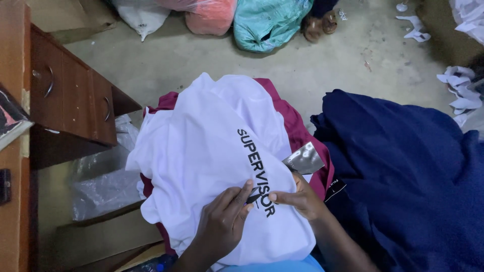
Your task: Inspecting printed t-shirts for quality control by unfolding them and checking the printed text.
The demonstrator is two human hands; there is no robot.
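A white shirt (201, 151) with a line of black printed letters lies spread over a maroon garment (297, 128) in front of me. My left hand (222, 224) rests on the shirt, with its fingertips pinching at the lower end of the lettering. My right hand (298, 199) grips the shirt's right edge there, thumb on top and almost touching the left fingertips. A glossy grey sheet (304, 160) sticks out just above my right hand. I cannot tell whether the hand holds the sheet.
A big navy cloth (403, 171) is heaped at the right. A wooden drawer unit (70, 95) stands at the left with clear plastic (101, 186) beside it. Stuffed bags (267, 22) and white paper scraps (461, 90) lie on the concrete floor beyond.
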